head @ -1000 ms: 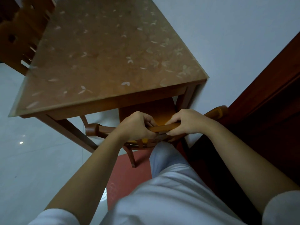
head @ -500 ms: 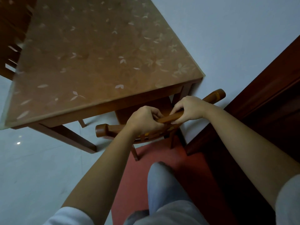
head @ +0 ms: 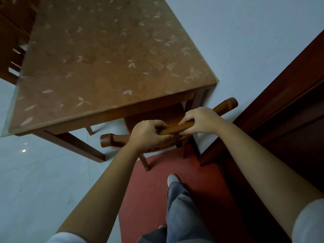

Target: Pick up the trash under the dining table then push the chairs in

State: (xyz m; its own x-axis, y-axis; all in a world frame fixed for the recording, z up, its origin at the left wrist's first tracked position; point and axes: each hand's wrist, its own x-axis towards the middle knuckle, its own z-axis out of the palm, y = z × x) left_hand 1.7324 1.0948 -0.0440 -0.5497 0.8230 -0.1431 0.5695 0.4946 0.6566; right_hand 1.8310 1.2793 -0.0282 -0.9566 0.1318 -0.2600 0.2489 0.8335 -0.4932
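A wooden chair (head: 226, 105) stands at the near end of the dining table (head: 112, 58), its seat mostly tucked beneath the tabletop. My left hand (head: 149, 135) grips the chair's rounded top rail left of centre. My right hand (head: 201, 122) grips the same rail further right, fingers curled over it. The table has a brown top with a pale leaf pattern under a clear cover. No trash shows in view; the floor under the table is mostly hidden.
A second wooden chair (head: 12, 41) stands at the table's far left. A dark wooden door frame (head: 280, 106) rises close on the right. A red mat (head: 149, 199) lies under my feet, pale tiles (head: 35, 181) to the left.
The chair has slid forward under the table with both hands still gripping its top rail. My arms have stretched out and my leg has dropped back from the chair.
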